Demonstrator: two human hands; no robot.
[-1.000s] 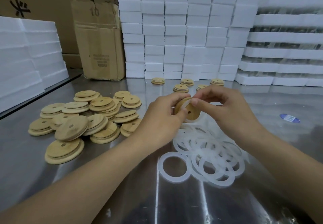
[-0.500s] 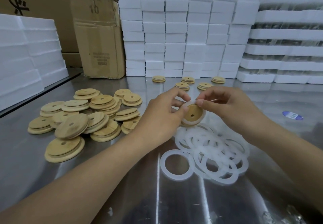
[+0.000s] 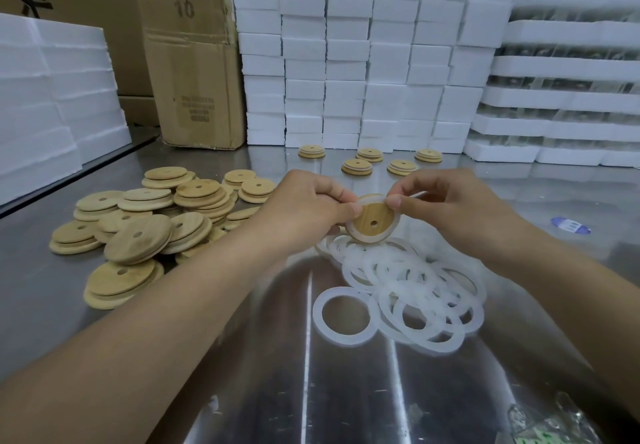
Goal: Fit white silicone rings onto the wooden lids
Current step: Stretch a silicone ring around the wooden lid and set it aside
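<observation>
A round wooden lid (image 3: 372, 220) with a small centre hole is held up between both hands, its underside facing me. A white silicone ring (image 3: 363, 238) runs around its rim. My left hand (image 3: 304, 211) grips the lid's left edge with thumb and fingers. My right hand (image 3: 450, 208) pinches the ring at the lid's upper right edge. Below the lid lies a heap of loose white rings (image 3: 408, 291). A pile of bare wooden lids (image 3: 145, 225) sits to the left.
Several lids with rings fitted (image 3: 356, 166) lie at the back of the steel table (image 3: 242, 391). Stacked white foam blocks (image 3: 346, 55) and a cardboard box (image 3: 194, 73) wall the far side. A blue sticker (image 3: 569, 226) lies at right, a plastic bag (image 3: 550, 426) at the front right corner.
The lid has tilted so its flat underside faces me more fully, and the ring now sits further around its rim. Both hands have stayed at the lid.
</observation>
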